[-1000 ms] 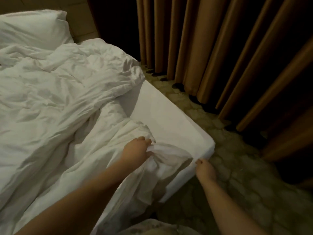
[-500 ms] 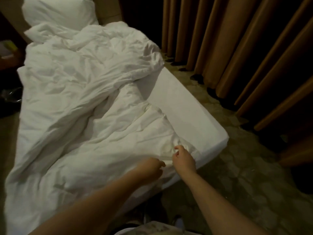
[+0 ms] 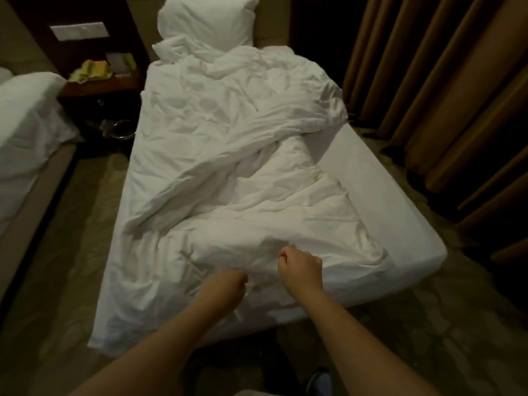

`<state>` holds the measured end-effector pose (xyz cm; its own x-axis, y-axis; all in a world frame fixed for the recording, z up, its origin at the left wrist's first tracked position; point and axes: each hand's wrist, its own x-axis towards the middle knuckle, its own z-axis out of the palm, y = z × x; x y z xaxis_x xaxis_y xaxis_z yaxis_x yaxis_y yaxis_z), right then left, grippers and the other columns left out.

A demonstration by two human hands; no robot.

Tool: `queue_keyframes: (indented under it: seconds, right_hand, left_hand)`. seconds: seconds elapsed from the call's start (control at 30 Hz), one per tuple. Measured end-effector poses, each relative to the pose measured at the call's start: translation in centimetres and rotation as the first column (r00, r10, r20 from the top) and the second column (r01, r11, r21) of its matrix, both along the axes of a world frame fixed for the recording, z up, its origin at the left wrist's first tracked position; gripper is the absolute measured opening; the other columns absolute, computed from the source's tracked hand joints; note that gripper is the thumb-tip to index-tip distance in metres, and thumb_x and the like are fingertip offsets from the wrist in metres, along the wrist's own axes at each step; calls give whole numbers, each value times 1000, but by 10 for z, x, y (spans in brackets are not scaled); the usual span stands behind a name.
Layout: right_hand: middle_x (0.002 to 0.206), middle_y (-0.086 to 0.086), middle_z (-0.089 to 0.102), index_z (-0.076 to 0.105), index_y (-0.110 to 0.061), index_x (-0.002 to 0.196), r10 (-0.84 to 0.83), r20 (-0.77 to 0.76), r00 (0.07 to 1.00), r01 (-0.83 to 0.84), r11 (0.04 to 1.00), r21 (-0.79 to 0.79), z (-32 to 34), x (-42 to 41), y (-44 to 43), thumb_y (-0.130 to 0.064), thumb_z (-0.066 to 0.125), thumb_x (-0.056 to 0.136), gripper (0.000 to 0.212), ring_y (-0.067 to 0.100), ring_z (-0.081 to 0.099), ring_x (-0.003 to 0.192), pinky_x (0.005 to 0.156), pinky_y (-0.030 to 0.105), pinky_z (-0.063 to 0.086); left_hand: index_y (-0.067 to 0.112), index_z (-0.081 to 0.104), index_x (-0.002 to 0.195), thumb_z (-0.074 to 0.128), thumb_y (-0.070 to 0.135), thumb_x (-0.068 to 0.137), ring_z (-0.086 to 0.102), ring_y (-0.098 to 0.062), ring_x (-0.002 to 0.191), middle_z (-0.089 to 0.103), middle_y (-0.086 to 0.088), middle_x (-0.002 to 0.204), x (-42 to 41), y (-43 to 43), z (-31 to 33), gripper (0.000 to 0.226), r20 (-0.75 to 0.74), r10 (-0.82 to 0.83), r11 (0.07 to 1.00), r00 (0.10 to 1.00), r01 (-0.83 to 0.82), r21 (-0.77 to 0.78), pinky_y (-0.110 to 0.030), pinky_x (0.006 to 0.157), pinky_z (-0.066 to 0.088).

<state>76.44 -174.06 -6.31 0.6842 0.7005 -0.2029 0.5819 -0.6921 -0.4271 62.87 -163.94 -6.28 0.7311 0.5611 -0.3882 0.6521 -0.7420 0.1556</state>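
- The duvet [image 3: 228, 167] lies crumpled on the bed. Its foot edge is under both hands, and its length runs straight away from them toward the pillow [image 3: 205, 21] at the far end.
- The right hand [image 3: 300, 270] is a fist on top of that foot edge. Its fingers are curled into a bunch of cloth, and creases fan out from it toward its outer side.
- The left hand [image 3: 225, 284] sits just beside it, slightly nearer the body, with its fingers curled under. The back of the hand hides them, so I cannot tell whether it holds cloth.
- The key relation is that the duvet sits askew. Its bulk lies ahead and to the left of the hands, leaving a strip of bare mattress [image 3: 385, 195] ahead and to the right of the right hand.
- Judging from this, the next move is to draw the foot edge rightward over that strip. The right hand is the nearer one to the uncovered corner.
- The duvet's near left corner hangs over the bed edge, below and outside the left hand. Its own right corner is lost among the folds.
- Beyond the bare strip, on the right hand's far side, hang brown curtains [image 3: 428, 81].
- Far ahead on the left is a dark nightstand [image 3: 97, 84] holding something yellowish, too dim to name. A second bed [image 3: 25, 124] is cut off at the frame's left edge.
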Motion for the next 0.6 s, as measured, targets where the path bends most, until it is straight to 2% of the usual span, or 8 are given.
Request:
queue_keyframes:
  seconds: [0.1, 0.27, 0.37, 0.5, 0.6]
  right_hand:
    - [102, 3, 66, 61, -21, 102, 28, 74, 997, -28, 1000, -3, 9, -53, 50, -24, 34, 97, 28, 25, 58, 98, 88, 35, 33]
    - [103, 1, 67, 62, -22, 108, 122, 198, 972, -129, 991, 24, 21, -179, 158, -24, 38, 95, 27, 24, 59, 99, 85, 34, 33]
    - [98, 0, 68, 62, -20, 105, 178, 246, 953, -186, 983, 10, 25, -251, 207, -23, 38, 95, 26, 24, 61, 94, 84, 35, 34]
    - [96, -1, 68, 64, -22, 103, 222, 247, 943, -222, 975, -28, 31, -303, 254, -25, 39, 93, 26, 23, 60, 93, 85, 35, 34]
    - [103, -1, 67, 63, -23, 109, 215, 246, 945, -213, 976, -37, 44, -310, 290, -26, 40, 93, 28, 22, 59, 98, 89, 35, 34]
  left_hand:
    - [20, 65, 108, 41, 23, 93, 61, -24, 101, 66, -4, 110, -56, 34, 3, 28, 81, 4, 996, 997, -11, 85, -29, 80, 47]
    - [17, 61, 109, 35, 21, 97, 61, -25, 96, 65, -5, 105, -171, 117, 21, 29, 100, -22, 978, 995, 0, 210, -31, 76, 45]
    - [16, 59, 98, 36, 18, 95, 59, -21, 86, 64, -3, 98, -242, 161, 34, 24, 131, 13, 958, 991, -50, 284, -29, 69, 41]
    - [21, 60, 112, 41, 23, 93, 53, -20, 101, 59, 0, 109, -320, 206, 44, 27, 129, 83, 953, 988, -117, 279, -32, 80, 40]
    - [23, 58, 111, 40, 25, 93, 49, -18, 103, 56, 3, 111, -347, 251, 49, 25, 142, 144, 949, 979, -178, 262, -31, 84, 37]
